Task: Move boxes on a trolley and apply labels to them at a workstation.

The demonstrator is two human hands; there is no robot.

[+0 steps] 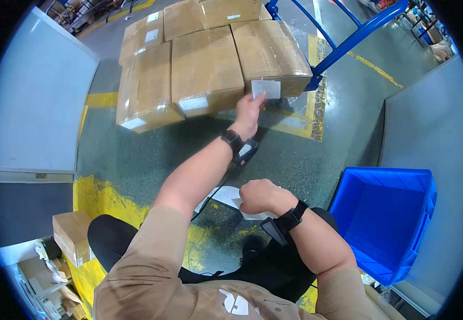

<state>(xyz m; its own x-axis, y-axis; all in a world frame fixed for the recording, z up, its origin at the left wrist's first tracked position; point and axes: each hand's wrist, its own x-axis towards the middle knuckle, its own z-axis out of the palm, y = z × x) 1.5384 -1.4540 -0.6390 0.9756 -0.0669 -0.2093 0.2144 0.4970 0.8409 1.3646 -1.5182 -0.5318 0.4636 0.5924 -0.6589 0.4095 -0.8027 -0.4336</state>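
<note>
My left hand [248, 113] reaches forward to the front face of the right-hand carton [271, 50]. Its fingers are closed at the lower edge of a white label [266, 89], which lies against that face; whether the label sticks there cannot be seen. Above my lap, my right hand [263, 196] is closed in a fist around a strip of white label paper [225, 198], whose ends poke out beneath and to the left. Beside it, the middle carton [205, 64] and the left carton [146, 82] each carry a white label low on the front.
More taped cartons [183, 18] lie behind, by a blue tubular cart frame [343, 48]. An open blue bin [383, 224] stands at my right by a grey panel [434, 133]. A small carton [74, 237] sits left of my knee. A white panel [37, 96] rises at far left.
</note>
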